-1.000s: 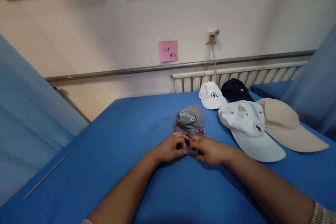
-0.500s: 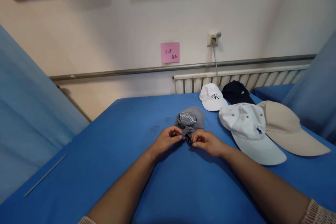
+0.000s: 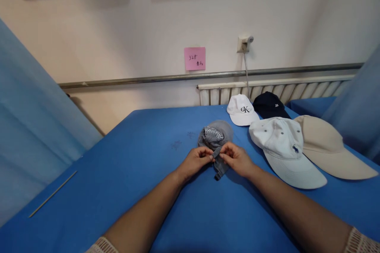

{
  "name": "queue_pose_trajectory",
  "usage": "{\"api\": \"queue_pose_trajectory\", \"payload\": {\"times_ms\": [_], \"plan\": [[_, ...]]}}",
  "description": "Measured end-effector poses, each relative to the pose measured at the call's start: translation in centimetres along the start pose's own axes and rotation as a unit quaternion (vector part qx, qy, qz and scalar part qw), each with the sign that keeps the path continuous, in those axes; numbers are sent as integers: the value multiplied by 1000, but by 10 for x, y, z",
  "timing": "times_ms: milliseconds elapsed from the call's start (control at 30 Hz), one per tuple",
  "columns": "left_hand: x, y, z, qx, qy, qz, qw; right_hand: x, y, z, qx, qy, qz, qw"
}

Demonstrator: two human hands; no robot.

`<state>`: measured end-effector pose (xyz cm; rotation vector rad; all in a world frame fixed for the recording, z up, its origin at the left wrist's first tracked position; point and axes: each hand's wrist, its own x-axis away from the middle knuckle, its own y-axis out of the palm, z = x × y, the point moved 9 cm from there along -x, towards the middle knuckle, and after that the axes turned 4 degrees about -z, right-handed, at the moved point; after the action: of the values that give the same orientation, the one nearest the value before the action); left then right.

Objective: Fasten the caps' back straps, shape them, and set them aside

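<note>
A grey baseball cap (image 3: pixel 211 136) with white lettering lies on the blue-covered table (image 3: pixel 130 154), its brim pointing away from me. Its back strap (image 3: pixel 217 151) is pinched from both sides. My left hand (image 3: pixel 198 159) is closed, thumb and fingers gripping the strap's left part. My right hand (image 3: pixel 236 158) is closed too, its fingertips on the strap at the right. Below the fingers a loose grey end (image 3: pixel 220 170) with a dark tip hangs down onto the table. Exactly how the strap runs between the fingertips is hidden.
To the right lie a white cap (image 3: pixel 242 110), a navy cap (image 3: pixel 271 104), a pale cap (image 3: pixel 280 142) and a beige long-brimmed cap (image 3: pixel 329 146). A thin stick (image 3: pixel 53 193) rests at the left edge. Blue curtains (image 3: pixel 35 126) flank the table; a radiator (image 3: pixel 285 87) stands behind.
The strap's end has come loose below the fingers and now hangs down. My right hand has moved slightly up, my left slightly right. The whole view has shifted a little.
</note>
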<state>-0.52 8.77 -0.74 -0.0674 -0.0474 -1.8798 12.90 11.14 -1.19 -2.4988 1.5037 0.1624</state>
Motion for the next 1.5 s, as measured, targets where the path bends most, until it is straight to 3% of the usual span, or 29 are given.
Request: {"api": "queue_pose_trajectory", "payload": {"times_ms": [100,233,333,567,867,933,1033,1167,1267,1500], "plan": [[1,-5,2,1,-1,25,1000,6,10,-19,131,-59,-80,986],[0,-6,1,16,-5,30,999,26,41,-39,231,-132,-241,933],[1,-6,-1,22,-12,32,999,34,49,-44,269,-152,-265,913],[0,-11,-5,61,-24,39,997,38,52,-46,291,-157,-292,898],[-1,-13,-9,75,-31,30,996,32,47,-37,273,-117,-233,926],[-1,-13,-7,71,-28,28,997,23,40,-28,201,-96,-204,953],[0,-13,-2,59,-23,31,997,8,19,-12,37,-36,-113,992],[3,-11,6,45,-9,44,998,0,-5,-2,-86,7,13,996],[5,-3,11,25,-4,42,999,2,-9,-5,-109,0,53,993],[7,9,14,12,3,32,999,6,2,-8,-27,-32,37,998]]}}
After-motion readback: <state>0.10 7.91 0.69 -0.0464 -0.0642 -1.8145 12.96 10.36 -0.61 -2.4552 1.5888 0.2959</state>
